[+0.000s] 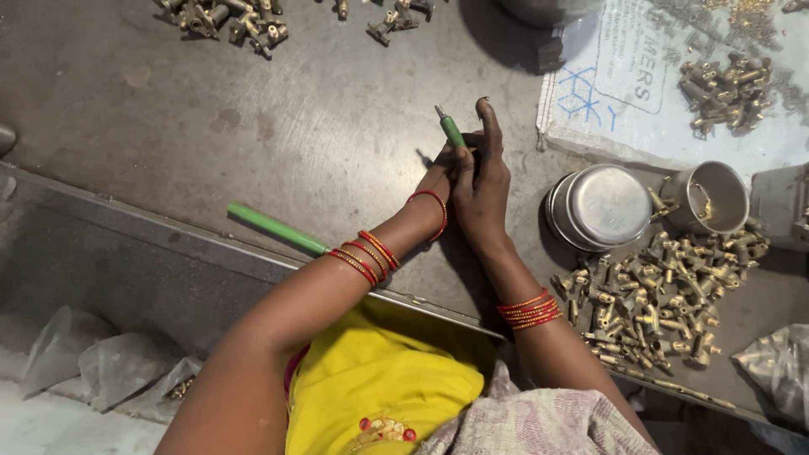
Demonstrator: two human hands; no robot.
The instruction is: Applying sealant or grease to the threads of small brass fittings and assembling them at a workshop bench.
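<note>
At the far left corner of the grey metal worktop (278, 126) lies a small scatter of brass fittings (226, 18), with a few more loose pieces (396, 18) just to their right along the far edge. Nearer the front edge, a long green-handled tool (276, 228) lies flat on the worktop, partly hidden under the forearm of the left hand (438, 173), whose wrist carries red and gold bangles. At the middle of the worktop both hands meet: the left hand's fingers are curled closed around the lower end of a short green-handled tool (451, 129) with a metal tip pointing toward the far edge, and the right hand (482, 181) presses against it, its fingers mostly stretched out along the tool rather than wrapped round it; whether any brass piece sits between the palms cannot be told. To the right, a round steel lid (607, 205) stands beside a small steel cup (715, 195), and just in front of them, near the front right edge, a large heap of brass fittings (657, 291) lies within reach of the right arm. A white printed sack (624, 93) covers the far right corner and bears another, smaller pile of brass parts (726, 91). Judging by the piles, much of the stock sits untouched on the right, while only a few pieces lie at the far left; which pile is finished work cannot be told.
</note>
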